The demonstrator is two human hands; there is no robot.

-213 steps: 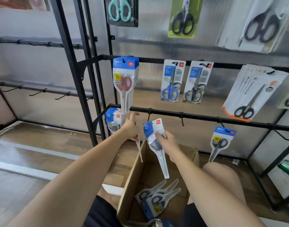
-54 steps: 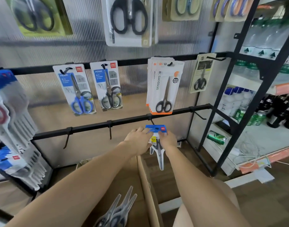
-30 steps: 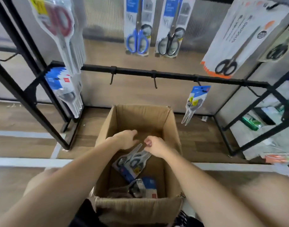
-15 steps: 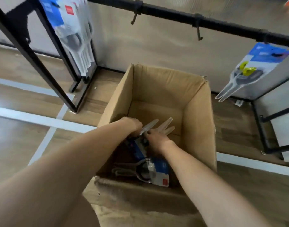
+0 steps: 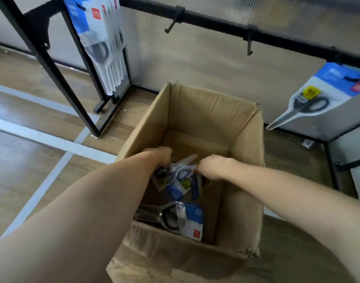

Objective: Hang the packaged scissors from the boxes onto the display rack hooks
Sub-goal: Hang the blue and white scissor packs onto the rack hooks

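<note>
Reaching into the box [image 5: 246, 139], both hands meet at its centre: the left hand [image 5: 161, 158] and right hand [image 5: 210, 166] curl onto the scissor packs [image 5: 176, 180]. Another pack [image 5: 187, 219] lies at 6 o'clock; the rack [image 5: 215, 19] stands at 12.

A wood-plank floor [image 5: 32, 180] in brown tones ran under everything, crossed by pale grey painted lines [image 5: 50, 137] that met at an angle on the left. Behind stood a translucent ribbed wall panel [image 5: 215, 68], greyish and hazy. A small pale scrap [image 5: 308, 143] lay on the floor at right.
</note>
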